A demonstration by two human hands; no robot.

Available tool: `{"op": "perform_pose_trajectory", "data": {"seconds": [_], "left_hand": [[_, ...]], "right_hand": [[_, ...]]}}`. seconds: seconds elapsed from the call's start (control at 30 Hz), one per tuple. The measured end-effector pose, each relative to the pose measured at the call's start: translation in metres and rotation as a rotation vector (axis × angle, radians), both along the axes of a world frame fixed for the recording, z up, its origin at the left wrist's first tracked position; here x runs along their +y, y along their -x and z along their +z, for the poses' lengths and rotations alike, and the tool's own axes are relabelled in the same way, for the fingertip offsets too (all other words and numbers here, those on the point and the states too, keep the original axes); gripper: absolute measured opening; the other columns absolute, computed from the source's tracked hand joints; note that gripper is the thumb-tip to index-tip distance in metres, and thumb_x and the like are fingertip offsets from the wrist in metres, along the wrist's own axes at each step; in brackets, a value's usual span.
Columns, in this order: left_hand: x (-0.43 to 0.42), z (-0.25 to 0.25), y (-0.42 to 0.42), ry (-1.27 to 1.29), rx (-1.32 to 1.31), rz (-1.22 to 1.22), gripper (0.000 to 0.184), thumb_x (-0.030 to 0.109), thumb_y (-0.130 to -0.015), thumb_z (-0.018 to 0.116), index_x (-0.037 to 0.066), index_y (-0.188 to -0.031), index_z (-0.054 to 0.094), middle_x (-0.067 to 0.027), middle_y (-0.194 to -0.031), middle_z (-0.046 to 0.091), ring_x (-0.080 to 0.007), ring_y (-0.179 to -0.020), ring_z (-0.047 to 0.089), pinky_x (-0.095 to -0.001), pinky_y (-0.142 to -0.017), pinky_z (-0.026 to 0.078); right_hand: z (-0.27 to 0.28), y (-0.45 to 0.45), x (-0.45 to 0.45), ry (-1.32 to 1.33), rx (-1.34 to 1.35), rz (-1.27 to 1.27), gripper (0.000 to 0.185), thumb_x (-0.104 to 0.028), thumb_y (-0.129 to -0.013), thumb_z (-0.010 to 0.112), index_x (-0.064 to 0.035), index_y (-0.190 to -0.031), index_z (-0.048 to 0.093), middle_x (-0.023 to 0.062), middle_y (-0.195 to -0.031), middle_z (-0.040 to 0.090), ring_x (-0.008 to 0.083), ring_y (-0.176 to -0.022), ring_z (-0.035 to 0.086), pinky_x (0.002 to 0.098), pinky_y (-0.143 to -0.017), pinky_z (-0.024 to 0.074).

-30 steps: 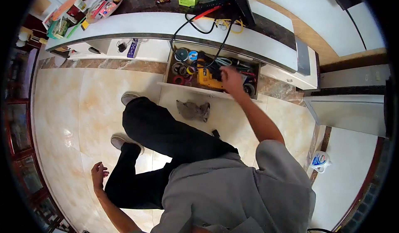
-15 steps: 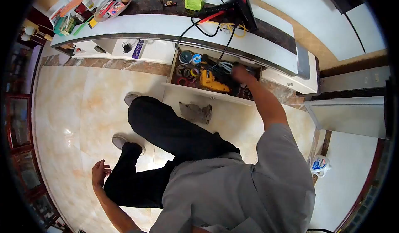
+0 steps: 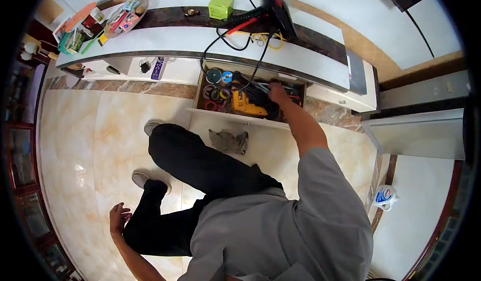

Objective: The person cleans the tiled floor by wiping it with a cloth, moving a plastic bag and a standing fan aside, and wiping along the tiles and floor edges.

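My right hand [image 3: 277, 91] reaches into an open drawer [image 3: 235, 116], down among the tools on its right side. Its fingers are partly hidden, and whether they grip anything does not show. Just left of it lie a dark, elongated bundle [image 3: 256, 94] and a yellow tool body [image 3: 245, 104], perhaps a drill. Rolls of tape [image 3: 214, 94] and two round spools [image 3: 214, 75] fill the drawer's left part. Away from the drawer, my left hand [image 3: 119, 218] hangs beside my knee, fingers loosely bent and apart, holding nothing.
Above the drawer, a hair dryer [image 3: 278, 15] with a trailing black cord and a green box [image 3: 221, 7] sit on the counter [image 3: 165, 39]. A crumpled grey cloth [image 3: 229, 142] lies on the floor before the drawer. A white bottle [image 3: 385, 197] stands at right.
The view has shifted slightly, moving the scene left. My right hand has moved a little left within the drawer, and the dark bundle beside it looks shifted. My left hand stays by the knee.
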State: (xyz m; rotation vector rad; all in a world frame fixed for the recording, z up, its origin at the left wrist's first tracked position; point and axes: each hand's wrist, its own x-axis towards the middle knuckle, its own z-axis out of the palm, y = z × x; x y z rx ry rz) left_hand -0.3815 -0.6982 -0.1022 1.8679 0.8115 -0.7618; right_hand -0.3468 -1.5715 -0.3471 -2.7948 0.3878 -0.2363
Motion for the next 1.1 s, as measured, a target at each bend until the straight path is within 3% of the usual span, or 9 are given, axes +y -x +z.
{"op": "perform_pose_trajectory", "data": {"seconds": [0.03,0.1,0.4,0.47,0.53,0.57,0.63,0.73,1.1], "left_hand": [[0.003,0.001,0.001,-0.001,0.005,0.0,0.051,0.033,-0.101,0.053,0.0,-0.139,0.043,-0.0197,-0.1,0.064,-0.024,-0.068,0.065,-0.034,-0.056,0.052],[0.006,-0.002,0.003,-0.002,0.011,-0.001,0.051,0.033,-0.101,0.053,0.0,-0.139,0.043,-0.0199,-0.1,0.064,-0.0242,-0.068,0.065,-0.0341,-0.056,0.052],[-0.001,0.003,0.0,0.008,-0.007,-0.027,0.05,0.031,-0.101,0.053,-0.001,-0.138,0.044,-0.0188,-0.097,0.064,-0.0232,-0.071,0.065,-0.0327,-0.057,0.052],[-0.004,0.005,0.0,0.008,-0.007,-0.02,0.049,0.032,-0.101,0.053,-0.001,-0.137,0.046,-0.0182,-0.097,0.065,-0.0233,-0.072,0.065,-0.032,-0.057,0.052],[-0.001,0.002,0.001,-0.004,0.0,-0.024,0.049,0.033,-0.101,0.052,-0.001,-0.136,0.047,-0.0178,-0.097,0.065,-0.023,-0.071,0.065,-0.0315,-0.058,0.052],[-0.001,0.002,0.001,-0.004,-0.003,-0.031,0.049,0.034,-0.101,0.053,-0.001,-0.136,0.046,-0.0178,-0.097,0.065,-0.0228,-0.07,0.065,-0.0315,-0.058,0.052],[-0.003,0.003,-0.001,-0.002,-0.015,-0.035,0.049,0.033,-0.101,0.053,-0.001,-0.137,0.046,-0.0174,-0.096,0.065,-0.0219,-0.068,0.065,-0.0319,-0.058,0.052],[-0.006,0.006,0.001,0.033,-0.05,-0.026,0.048,0.032,-0.102,0.052,-0.001,-0.137,0.046,-0.017,-0.095,0.065,-0.0211,-0.067,0.065,-0.0311,-0.057,0.052],[0.012,0.003,0.018,0.029,-0.041,-0.048,0.044,0.028,-0.103,0.05,-0.001,-0.136,0.049,-0.0144,-0.095,0.067,-0.0178,-0.066,0.065,-0.0284,-0.06,0.052]], "right_hand": [[0.008,0.006,0.005,-0.009,0.009,-0.005,0.019,-0.016,-0.082,0.064,0.0011,-0.088,0.071,0.0248,-0.103,0.068,0.0429,-0.097,0.065,0.0509,-0.087,0.0536],[0.056,0.007,0.009,0.105,0.523,-0.232,0.018,-0.013,-0.083,0.064,-0.0003,-0.094,0.071,0.0233,-0.104,0.069,0.0398,-0.092,0.069,0.0479,-0.08,0.0571],[0.133,0.081,-0.001,0.388,0.343,-0.369,0.021,-0.015,-0.084,0.067,-0.0058,-0.103,0.067,0.0194,-0.102,0.07,0.0348,-0.093,0.069,0.0473,-0.078,0.057],[0.131,0.07,0.022,0.016,0.023,0.032,0.035,-0.018,-0.078,0.07,-0.009,-0.111,0.067,0.0164,-0.104,0.066,0.0361,-0.1,0.064,0.0488,-0.085,0.0537],[0.121,0.049,0.047,-0.214,0.205,0.274,0.066,-0.023,-0.075,0.075,-0.0122,-0.136,0.053,0.0187,-0.112,0.064,0.0403,-0.106,0.062,0.0495,-0.09,0.0514],[0.122,0.04,0.063,-0.216,0.206,0.281,0.066,-0.023,-0.075,0.075,-0.0122,-0.136,0.053,0.0187,-0.112,0.064,0.0403,-0.106,0.062,0.0495,-0.09,0.0514],[0.127,0.022,0.088,0.064,0.578,0.175,0.107,-0.04,-0.064,0.086,-0.0152,-0.152,0.03,0.0241,-0.127,0.057,0.0405,-0.114,0.058,0.0446,-0.098,0.0475],[0.146,0.01,0.092,0.051,0.659,0.249,0.116,-0.038,-0.062,0.085,-0.0152,-0.155,0.02,0.024,-0.137,0.051,0.0398,-0.119,0.057,0.043,-0.1,0.0469],[0.161,-0.013,0.093,-0.358,0.587,0.307,0.107,-0.031,-0.059,0.086,-0.0082,-0.15,0.033,0.022,-0.129,0.059,0.0324,-0.116,0.059,0.0384,-0.1,0.0462]]}}
